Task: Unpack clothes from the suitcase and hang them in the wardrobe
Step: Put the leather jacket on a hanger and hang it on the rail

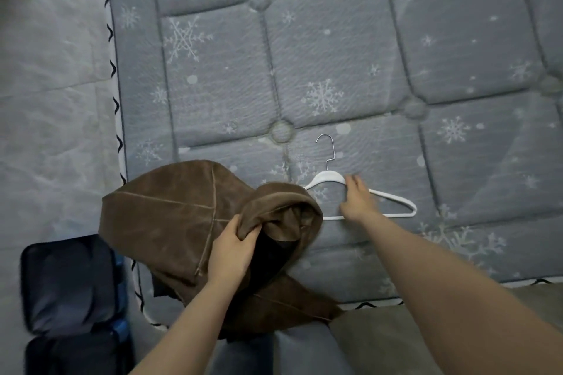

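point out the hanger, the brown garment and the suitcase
hanger (393, 193), head view, on its right shoulder arm
brown garment (164, 216), head view, on its seamed back panel
suitcase (70, 283), head view, on its dark open interior

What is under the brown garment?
The brown garment lies on the grey mattress and covers the white hanger's left end. Anything else beneath is hidden.

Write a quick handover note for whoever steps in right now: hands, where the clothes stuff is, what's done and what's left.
Left hand grips the brown hooded garment at its opening, at the mattress edge.
Right hand rests on the white hanger, lying flat on the mattress; grip unclear.
Suitcase lies open on the floor, lower left.
Done: garment is out of the suitcase.
Left: put it on the hanger and hang it in the wardrobe, which is out of view.
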A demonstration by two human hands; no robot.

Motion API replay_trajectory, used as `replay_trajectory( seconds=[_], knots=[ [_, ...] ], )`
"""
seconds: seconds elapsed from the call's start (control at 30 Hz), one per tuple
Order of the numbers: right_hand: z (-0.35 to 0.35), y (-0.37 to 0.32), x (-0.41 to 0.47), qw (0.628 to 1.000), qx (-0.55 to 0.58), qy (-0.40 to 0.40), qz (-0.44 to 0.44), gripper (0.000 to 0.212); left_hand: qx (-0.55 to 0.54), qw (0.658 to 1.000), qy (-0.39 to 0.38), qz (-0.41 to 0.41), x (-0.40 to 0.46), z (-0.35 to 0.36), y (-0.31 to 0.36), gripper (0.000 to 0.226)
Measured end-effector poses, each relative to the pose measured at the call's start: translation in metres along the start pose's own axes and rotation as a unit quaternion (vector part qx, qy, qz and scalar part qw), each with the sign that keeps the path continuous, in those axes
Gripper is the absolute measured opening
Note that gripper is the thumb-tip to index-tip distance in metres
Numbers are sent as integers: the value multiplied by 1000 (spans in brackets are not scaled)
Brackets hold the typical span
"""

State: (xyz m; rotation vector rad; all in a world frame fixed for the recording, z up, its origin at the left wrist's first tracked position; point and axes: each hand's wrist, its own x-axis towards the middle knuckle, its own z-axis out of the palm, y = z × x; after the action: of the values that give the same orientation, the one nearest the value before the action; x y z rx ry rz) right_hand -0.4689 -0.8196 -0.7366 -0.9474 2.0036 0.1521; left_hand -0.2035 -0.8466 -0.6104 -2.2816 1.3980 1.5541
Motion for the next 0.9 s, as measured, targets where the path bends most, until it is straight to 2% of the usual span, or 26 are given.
replay_trajectory(
  seconds=[0.07,0.17,0.23,0.33,0.43,0.57,0.67,0.73,0.83,0.9],
  knots=[
    [3,0,6,998,-40,44,12,68,3,1000,10,3,5,1,-1,63],
    [2,2,7,988,-126,84,10,58,-3,1000,12,8,12,2,-5,44],
    [4,4,8,992,-98,72,22,50,-2,1000,7,12,14,2,-6,33],
    [2,3,0,998,-45,33,19,36,-2,1000,4,13,12,0,-7,37],
    [-4,-2,-21,1000,-24,-8,-12,36,-2,1000,24,11,5,-8,-4,38],
    [-7,-19,-54,995,79,-50,-45,35,-6,999,48,26,-7,-27,1,37],
    [-4,-34,-72,987,140,-64,-38,44,-6,998,49,34,-14,-42,2,41],
    [-6,-50,-91,988,139,-56,-43,43,-9,998,46,38,-24,-53,2,36],
    [-3,-72,-121,992,105,-49,-39,32,10,996,50,76,-45,-72,-2,6],
    [1,-86,-142,996,88,-26,-21,34,37,993,54,102,-57,-87,-7,6]
  ],
)
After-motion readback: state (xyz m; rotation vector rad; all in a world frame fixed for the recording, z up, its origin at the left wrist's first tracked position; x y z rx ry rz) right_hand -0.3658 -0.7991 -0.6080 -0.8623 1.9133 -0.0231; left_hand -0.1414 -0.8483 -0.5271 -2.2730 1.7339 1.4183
